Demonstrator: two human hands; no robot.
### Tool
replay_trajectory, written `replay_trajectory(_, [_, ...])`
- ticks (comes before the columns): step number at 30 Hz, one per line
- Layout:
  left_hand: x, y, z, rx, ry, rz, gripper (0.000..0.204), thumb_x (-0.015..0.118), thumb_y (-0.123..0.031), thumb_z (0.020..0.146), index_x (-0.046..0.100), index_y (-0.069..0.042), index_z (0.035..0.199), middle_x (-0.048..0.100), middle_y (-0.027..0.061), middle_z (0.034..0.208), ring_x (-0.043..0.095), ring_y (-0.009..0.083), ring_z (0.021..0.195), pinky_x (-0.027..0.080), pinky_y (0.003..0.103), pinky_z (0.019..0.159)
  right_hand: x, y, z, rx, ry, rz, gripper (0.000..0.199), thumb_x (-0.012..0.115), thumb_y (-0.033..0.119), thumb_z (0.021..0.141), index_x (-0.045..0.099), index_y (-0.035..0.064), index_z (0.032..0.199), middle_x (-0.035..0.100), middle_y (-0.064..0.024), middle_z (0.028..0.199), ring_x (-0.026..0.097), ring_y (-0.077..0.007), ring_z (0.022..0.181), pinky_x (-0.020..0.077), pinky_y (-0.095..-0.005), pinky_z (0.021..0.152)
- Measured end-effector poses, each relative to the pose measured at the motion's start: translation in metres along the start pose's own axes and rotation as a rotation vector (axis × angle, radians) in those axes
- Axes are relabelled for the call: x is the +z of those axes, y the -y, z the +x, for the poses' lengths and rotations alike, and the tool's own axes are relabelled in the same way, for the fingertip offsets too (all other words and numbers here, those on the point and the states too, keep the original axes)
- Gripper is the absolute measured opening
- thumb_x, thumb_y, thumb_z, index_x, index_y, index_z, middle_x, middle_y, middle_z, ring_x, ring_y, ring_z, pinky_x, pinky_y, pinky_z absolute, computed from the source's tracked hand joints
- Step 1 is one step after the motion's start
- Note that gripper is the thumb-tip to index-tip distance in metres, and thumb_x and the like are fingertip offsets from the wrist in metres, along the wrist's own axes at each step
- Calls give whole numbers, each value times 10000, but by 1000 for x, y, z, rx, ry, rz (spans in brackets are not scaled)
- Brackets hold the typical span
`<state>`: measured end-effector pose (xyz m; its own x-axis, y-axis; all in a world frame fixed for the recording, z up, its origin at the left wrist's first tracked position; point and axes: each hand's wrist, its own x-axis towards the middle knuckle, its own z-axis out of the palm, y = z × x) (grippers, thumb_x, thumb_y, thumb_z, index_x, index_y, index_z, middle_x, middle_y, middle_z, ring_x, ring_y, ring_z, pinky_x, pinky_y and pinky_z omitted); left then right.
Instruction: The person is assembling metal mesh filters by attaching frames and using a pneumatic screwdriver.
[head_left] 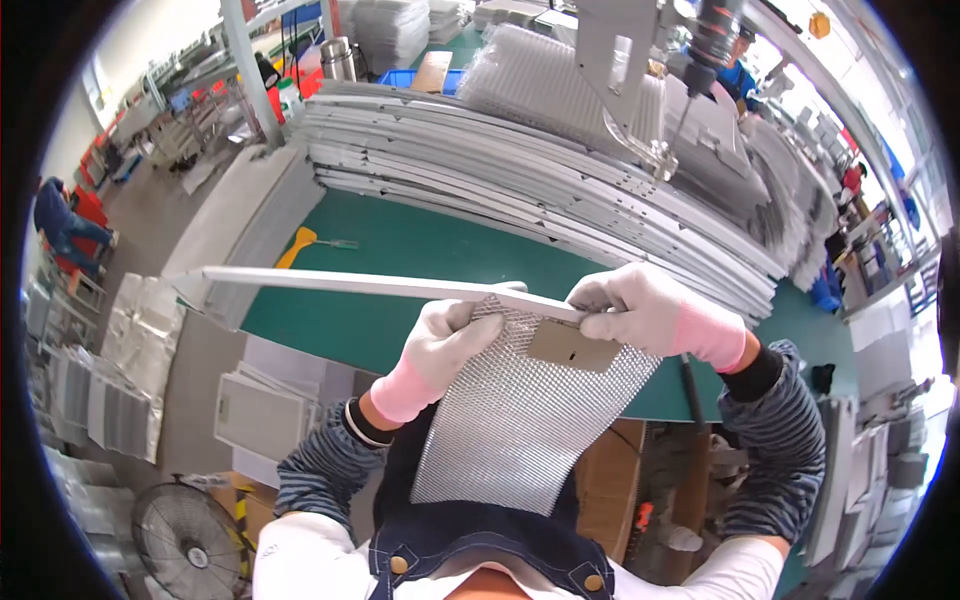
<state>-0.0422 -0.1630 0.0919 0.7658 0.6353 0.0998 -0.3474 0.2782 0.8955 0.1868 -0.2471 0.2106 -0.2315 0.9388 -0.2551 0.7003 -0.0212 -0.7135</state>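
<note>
Nearest the wearer, a silver mesh panel (pixel 520 430) slopes from the bib across the near edge of the green table (pixel 420 240), a flat plate (pixel 572 346) lying at its upper end. The gloved left hand (pixel 450 340) pinches the panel's upper edge and a long white strip (pixel 340 282); the gloved right hand (pixel 635 312) pinches the strip near its right end. The step in hand appears to be fitting strip to panel edge; the next move would call for both grips level and even pressure along the joint. Beyond, the tabletop leaves room around a yellow-handled tool (pixel 297 245), though the strip's left end reaches, in this view, past the table's left side. Farther back, stacked metal strips (pixel 500 170) bound this space; a power driver (pixel 712 45) shows above their right portion.
</note>
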Motion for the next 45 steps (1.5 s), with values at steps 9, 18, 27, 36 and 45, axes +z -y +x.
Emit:
replay_trajectory(9, [-6, -14, -2, -24, 5, 52, 611, 562, -103, 918, 311, 64, 1449, 481, 72, 1358, 548, 75, 972, 433, 245, 882, -16, 11, -19, 77, 114, -359, 267, 695, 136, 805, 655, -20, 1017, 610, -90, 694, 549, -164, 619, 460, -305, 617])
replay_trajectory(18, [0, -11, -12, 1, -40, -121, 394, 627, -161, 925, 491, -10, 1262, 520, 56, 1174, 491, 130, 1092, 370, 277, 977, 4, -6, -82, 184, 79, -4, 359, 689, 53, 801, 609, -9, 1146, 634, -129, 870, 583, -183, 739, 484, -318, 711])
replay_trajectory(27, [12, -17, -23, 19, -108, 125, 383, 573, -196, 944, 478, -10, 1265, 499, 39, 1153, 478, 127, 1071, 357, 292, 977, 16, 11, -103, 48, -39, -54, 411, 647, 49, 834, 515, -7, 1220, 628, -216, 928, 634, -384, 886, 505, -407, 759])
replay_trajectory(36, [11, -18, -21, 106, -96, -74, 391, 562, -231, 979, 471, 2, 1279, 539, 58, 1172, 538, 124, 1038, 436, 279, 914, 34, 9, -91, -135, -205, -653, 581, 650, 82, 818, 423, 4, 1347, 575, -181, 794, 620, -336, 662, 524, -401, 578])
replay_trajectory(45, [-1, -39, -41, 733, -136, 1663, 365, 811, -260, 688, 682, -17, 929, 670, 61, 725, 649, 224, 613, 519, 313, 592, 30, 13, -40, 35, -243, -50, 327, 625, 118, 909, 598, 4, 1215, 548, -46, 686, 500, -93, 588, 463, -259, 586])
